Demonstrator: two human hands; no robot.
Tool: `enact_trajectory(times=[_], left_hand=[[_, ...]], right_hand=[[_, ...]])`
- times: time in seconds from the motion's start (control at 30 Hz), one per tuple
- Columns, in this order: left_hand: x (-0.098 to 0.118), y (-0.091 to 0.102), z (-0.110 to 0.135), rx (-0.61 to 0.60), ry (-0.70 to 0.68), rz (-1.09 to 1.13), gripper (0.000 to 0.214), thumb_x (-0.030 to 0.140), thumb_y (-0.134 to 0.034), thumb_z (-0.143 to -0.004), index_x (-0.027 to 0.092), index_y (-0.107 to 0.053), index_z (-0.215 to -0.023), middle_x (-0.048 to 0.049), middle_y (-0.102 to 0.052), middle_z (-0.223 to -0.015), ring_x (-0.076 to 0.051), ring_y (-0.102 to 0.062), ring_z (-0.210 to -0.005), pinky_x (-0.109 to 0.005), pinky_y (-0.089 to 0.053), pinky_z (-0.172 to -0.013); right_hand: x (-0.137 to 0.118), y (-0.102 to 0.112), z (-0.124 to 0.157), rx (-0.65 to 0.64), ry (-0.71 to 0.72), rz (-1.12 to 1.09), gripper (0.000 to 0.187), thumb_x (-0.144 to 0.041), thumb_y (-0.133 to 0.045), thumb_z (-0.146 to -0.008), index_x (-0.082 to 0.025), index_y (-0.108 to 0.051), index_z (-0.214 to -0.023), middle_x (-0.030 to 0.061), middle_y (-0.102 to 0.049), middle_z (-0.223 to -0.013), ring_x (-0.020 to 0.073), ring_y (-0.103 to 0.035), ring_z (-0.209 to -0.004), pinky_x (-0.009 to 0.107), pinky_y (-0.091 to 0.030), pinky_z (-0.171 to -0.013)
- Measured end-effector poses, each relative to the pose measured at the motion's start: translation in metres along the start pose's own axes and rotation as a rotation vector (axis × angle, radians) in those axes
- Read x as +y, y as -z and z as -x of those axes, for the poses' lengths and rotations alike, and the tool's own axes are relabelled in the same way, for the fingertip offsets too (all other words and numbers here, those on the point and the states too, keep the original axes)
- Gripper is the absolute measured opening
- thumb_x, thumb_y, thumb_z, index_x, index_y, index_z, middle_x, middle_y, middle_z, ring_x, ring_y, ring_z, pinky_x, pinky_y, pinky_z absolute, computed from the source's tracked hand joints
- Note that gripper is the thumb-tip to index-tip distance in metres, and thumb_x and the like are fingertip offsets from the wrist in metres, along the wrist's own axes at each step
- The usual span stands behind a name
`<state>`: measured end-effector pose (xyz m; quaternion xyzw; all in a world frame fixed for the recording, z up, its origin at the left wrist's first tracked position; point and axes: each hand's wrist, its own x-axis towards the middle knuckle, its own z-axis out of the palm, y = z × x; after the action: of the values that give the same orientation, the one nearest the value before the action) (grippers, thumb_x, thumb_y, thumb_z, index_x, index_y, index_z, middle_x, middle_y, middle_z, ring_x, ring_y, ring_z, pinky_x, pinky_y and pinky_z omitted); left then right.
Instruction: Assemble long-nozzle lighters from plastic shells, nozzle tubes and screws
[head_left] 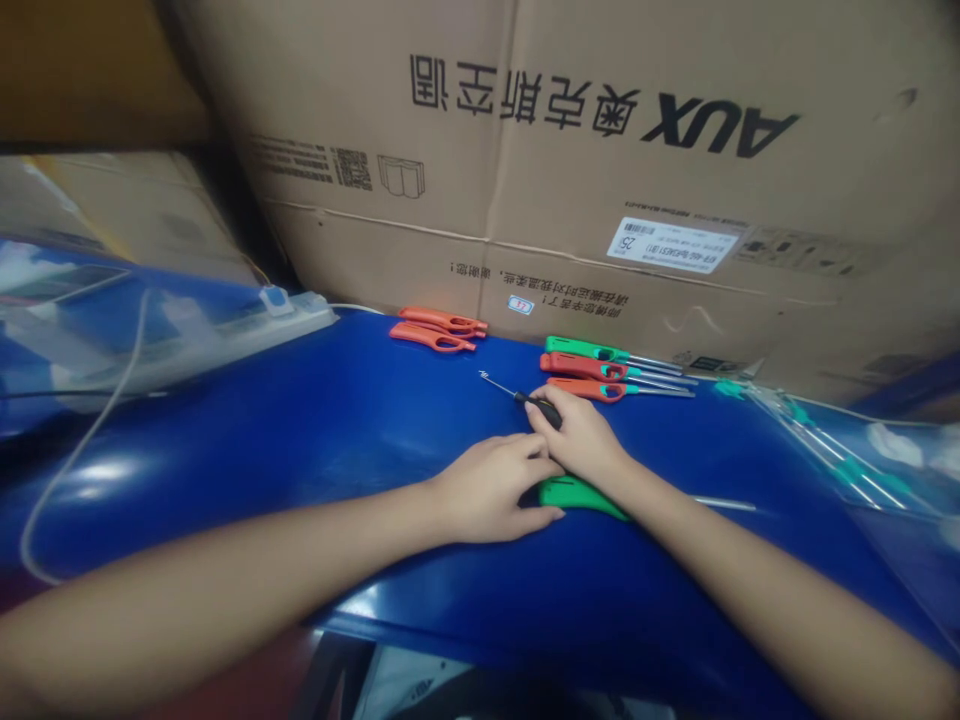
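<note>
My right hand (581,432) is closed round the black handle of a screwdriver (541,408). Its thin shaft points up and to the left, above the table, and something tiny shows at its tip, too small to name. Just below, my left hand (491,490) grips the butt end of a green long-nosed lighter (577,494) that lies on the blue table. My right wrist covers the middle of this lighter, and its metal tube sticks out on the far side of the wrist. The fingers of my left hand touch or nearly touch my right hand.
Behind the right hand lie a green lighter (581,349) and two red-orange lighters (585,388) with metal tubes. Two orange handle shells (431,337) lie farther left. A large cardboard box (375,240) borders the back. Metal tubes with green parts (847,465) lie right; a power strip (292,325) left.
</note>
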<state>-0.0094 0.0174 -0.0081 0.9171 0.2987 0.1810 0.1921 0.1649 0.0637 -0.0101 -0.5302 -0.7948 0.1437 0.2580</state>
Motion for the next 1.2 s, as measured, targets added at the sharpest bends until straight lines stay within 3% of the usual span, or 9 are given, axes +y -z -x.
enact_trajectory(times=[0.43,0.83,1.2], left_hand=[[0.0003,0.0001,-0.0004,0.006,-0.018,-0.047,0.033,0.040,-0.066,-0.090,0.018,-0.070,-0.115,-0.0080,-0.065,-0.102,-0.024,-0.064,-0.093,-0.036,-0.052,-0.082],[0.0013,0.0017,-0.0012,0.006,-0.019,-0.007,0.035,0.039,-0.066,-0.091,0.018,-0.069,-0.119,-0.0090,-0.066,-0.115,-0.025,-0.065,-0.102,-0.036,-0.053,-0.087],[0.0009,0.0015,-0.0010,0.009,-0.019,-0.004,0.035,0.039,-0.066,-0.091,0.018,-0.069,-0.118,-0.0082,-0.065,-0.106,-0.025,-0.065,-0.097,-0.036,-0.053,-0.084]], right_hand=[[-0.0004,0.0030,0.0017,0.060,0.024,-0.055,0.014,-0.032,-0.056,-0.090,-0.023,-0.065,-0.095,0.0045,-0.074,-0.094,0.0231,-0.069,-0.088,0.035,-0.050,-0.082],[-0.0038,0.0053,0.0035,0.141,0.027,-0.094,0.015,-0.030,-0.054,-0.090,-0.023,-0.065,-0.096,0.0039,-0.074,-0.094,0.0226,-0.069,-0.088,0.034,-0.050,-0.083],[0.0006,0.0029,0.0019,0.131,0.028,-0.107,0.013,-0.031,-0.056,-0.089,-0.024,-0.066,-0.095,0.0037,-0.075,-0.094,0.0234,-0.069,-0.089,0.036,-0.051,-0.085]])
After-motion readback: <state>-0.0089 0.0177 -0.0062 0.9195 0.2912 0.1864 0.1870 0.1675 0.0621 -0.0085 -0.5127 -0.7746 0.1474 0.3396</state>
